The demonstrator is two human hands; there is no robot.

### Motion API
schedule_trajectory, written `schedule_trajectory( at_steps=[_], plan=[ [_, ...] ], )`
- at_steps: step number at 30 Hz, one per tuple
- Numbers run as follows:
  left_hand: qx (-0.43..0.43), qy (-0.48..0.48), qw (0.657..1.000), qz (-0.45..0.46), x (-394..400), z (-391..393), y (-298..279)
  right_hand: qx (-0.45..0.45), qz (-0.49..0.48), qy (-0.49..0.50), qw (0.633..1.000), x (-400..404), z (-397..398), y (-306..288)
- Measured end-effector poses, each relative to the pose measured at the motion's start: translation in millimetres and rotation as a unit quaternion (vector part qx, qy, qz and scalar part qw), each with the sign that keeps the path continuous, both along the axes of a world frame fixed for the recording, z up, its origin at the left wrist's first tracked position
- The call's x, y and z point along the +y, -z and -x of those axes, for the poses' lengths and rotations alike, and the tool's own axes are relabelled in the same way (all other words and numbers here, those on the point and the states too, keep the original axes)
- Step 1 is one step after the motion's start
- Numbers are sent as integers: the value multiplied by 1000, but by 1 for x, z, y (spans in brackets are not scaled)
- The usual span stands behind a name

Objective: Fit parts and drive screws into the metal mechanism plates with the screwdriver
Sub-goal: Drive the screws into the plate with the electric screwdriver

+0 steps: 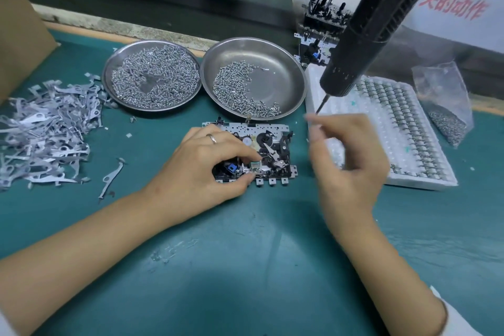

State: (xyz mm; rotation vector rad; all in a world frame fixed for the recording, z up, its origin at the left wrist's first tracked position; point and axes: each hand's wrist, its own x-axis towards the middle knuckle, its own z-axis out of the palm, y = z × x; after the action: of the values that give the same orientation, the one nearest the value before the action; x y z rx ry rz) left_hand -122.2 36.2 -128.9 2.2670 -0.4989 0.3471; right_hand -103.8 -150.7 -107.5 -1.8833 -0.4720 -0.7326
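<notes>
A metal mechanism plate [272, 148] with black parts and a blue piece lies on the green mat at centre. My left hand [203, 165] grips its left half, thumb at the front edge and fingers curled over the top. My right hand [347, 161] hovers just right of the plate, blurred by motion, fingers loosely bent and holding nothing that I can see. A black electric screwdriver [373, 27] hangs from above at the right, its bit tip [319, 108] just above my right fingertips and apart from them.
Two steel dishes stand behind the plate: the left dish [109, 82] full of small springs, the right dish [294, 76] with screws. A heap of flat metal levers [46, 136] lies at left. A white tray of parts [395, 128], a plastic bag [444, 103] and a cardboard box [19, 35] border the mat.
</notes>
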Motion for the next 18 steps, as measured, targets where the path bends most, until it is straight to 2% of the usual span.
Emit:
schedule_trajectory(
  at_steps=[2,4,8,11,15,18],
  plan=[
    [6,2,1000,4,0,0,-1,-4,-91,32,995,0,-10,-17],
    [9,7,1000,12,1,0,-2,16,-129,13,991,2,-24,-39],
    [11,18,999,33,2,-2,-2,16,-96,17,995,10,-53,-75],
    [12,17,999,42,2,-3,-2,9,-114,16,993,21,-62,-87],
    [12,15,998,53,2,-3,-2,7,-178,-31,983,34,-55,-89],
    [4,12,998,55,2,-3,-1,23,-272,-104,956,47,-38,-78]
  ],
)
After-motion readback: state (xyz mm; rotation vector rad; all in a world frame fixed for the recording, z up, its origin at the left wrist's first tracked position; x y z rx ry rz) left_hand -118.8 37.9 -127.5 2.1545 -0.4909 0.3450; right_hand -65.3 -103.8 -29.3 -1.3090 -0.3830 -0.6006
